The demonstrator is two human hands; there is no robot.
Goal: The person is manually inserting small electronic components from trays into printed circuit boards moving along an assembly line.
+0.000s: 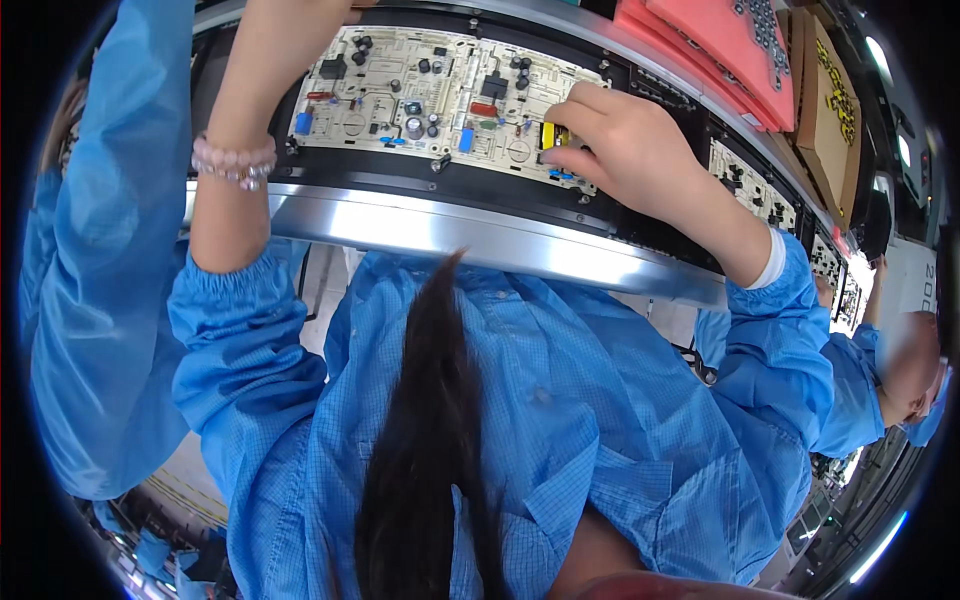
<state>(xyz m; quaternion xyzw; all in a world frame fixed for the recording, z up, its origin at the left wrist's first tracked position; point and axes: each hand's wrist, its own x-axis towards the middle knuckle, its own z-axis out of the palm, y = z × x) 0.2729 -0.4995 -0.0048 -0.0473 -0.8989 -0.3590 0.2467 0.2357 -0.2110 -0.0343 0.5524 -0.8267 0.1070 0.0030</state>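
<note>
Red sheets (690, 60) and a cardboard box (815, 140) lie beyond circuit boards (452, 95).

Illumination: bright overall, cool white. Tube lamps visible at far right, an upper lamp (876, 58) and a lower lamp (880, 547). Metal rail (450, 228) shows strong specular glare, near burnt-out in two patches. Circuit boards (385, 95) evenly lit, fairly crisp. Soft shading in folds of the blue smock (535, 365); dark ponytail (425, 400) keeps little detail. Fisheye distortion: rail bows, objects stretch toward the rim; corners black, bluish fringe at left. Co-worker's head (908, 350) heavily blurred; lower-left background small, indistinct.
</note>
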